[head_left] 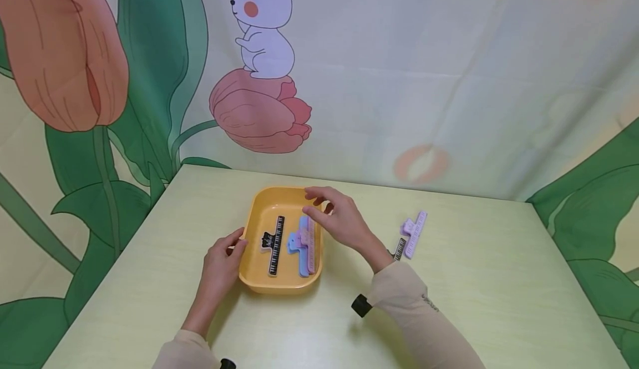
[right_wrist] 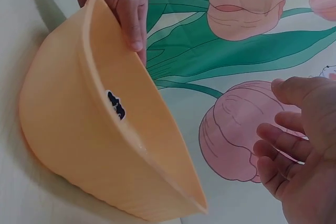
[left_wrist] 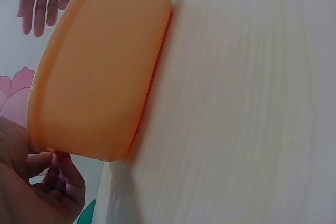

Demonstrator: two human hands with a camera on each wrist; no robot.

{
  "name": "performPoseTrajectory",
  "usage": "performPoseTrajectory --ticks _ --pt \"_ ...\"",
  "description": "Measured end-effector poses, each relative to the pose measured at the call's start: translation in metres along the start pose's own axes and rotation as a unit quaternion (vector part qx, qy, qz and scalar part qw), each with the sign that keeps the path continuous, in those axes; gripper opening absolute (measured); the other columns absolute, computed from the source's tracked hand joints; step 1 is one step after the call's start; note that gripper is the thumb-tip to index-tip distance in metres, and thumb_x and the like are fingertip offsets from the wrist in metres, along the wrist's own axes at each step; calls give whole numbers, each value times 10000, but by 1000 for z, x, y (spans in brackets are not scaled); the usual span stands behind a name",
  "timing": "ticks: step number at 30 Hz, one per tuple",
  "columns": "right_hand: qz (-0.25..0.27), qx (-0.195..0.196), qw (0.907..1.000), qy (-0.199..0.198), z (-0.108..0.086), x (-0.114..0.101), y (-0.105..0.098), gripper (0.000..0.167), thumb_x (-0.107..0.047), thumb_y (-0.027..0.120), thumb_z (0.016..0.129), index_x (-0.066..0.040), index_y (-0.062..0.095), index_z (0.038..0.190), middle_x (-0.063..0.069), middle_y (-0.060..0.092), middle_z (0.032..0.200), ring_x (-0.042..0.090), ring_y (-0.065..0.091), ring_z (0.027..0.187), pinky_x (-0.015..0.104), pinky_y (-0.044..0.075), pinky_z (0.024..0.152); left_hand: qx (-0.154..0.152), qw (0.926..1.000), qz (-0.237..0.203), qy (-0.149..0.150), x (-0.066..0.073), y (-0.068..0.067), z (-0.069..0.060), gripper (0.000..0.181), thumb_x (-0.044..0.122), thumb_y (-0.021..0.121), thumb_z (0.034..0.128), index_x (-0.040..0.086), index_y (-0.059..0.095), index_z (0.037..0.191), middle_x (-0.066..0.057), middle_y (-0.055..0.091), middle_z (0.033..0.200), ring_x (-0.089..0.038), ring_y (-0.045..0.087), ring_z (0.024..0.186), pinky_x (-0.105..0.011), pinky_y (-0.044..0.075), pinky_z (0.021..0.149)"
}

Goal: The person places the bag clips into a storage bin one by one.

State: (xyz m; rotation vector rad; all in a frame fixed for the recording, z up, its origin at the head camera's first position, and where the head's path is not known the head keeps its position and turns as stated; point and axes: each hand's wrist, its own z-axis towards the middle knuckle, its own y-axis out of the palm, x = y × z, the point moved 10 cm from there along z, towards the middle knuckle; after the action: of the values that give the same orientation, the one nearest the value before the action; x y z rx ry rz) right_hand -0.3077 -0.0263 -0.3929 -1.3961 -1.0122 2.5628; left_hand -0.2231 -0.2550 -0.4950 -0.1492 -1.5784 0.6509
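Note:
A yellow plastic tray (head_left: 259,286) stands on the table. Its left rim is gripped by my left hand (head_left: 224,261), thumb at the edge and fingers bent against the side, as the left wrist view (left_wrist: 47,190) also has it. Inside lie a black clip with piano keys (head_left: 277,247), a blue clip (head_left: 303,261) and a pinkish-purple clip (head_left: 311,247), the last two overlapping. Over the tray's right rim hovers my right hand (head_left: 344,219), fingers loosely bent with nothing between them; the right wrist view shows this hand (right_wrist: 299,135) apart from the tray.
Right of the tray lie a purple piano-key clip (head_left: 416,236) and a black one (head_left: 399,248), partly hidden by my right forearm. A printed cloth with a rabbit (head_left: 269,47) and tulips hangs behind the pale table (head_left: 499,280).

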Motion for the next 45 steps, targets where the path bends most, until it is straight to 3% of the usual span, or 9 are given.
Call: performPoseTrajectory --ticks 5,23,45 --pt "-33 85 9999 -82 2 -7 -8 388 -170 723 985 -34 658 1342 80 705 1198 208 620 1044 328 523 835 4 10000 25 8 0 -1 0 426 162 566 1074 -3 556 1467 -191 604 1159 -311 602 1009 -296 489 775" --pt "98 166 9998 -95 10 -19 -23 389 -192 708 997 -27 655 1344 88 698 1218 201 629 1046 348 524 848 -17 10000 -4 2 1 0 1 436 182 559 1080 -8 547 1471 -200 596 1170 -314 598 1016 -291 490 760" --pt "268 433 9987 -42 -3 -9 -49 384 -168 714 994 -38 659 1351 76 711 1192 204 626 1019 335 509 820 -1 10000 -6 -1 0 0 -1 426 163 564 1076 -12 554 1464 -202 601 1168 -317 602 1012 -274 486 760"
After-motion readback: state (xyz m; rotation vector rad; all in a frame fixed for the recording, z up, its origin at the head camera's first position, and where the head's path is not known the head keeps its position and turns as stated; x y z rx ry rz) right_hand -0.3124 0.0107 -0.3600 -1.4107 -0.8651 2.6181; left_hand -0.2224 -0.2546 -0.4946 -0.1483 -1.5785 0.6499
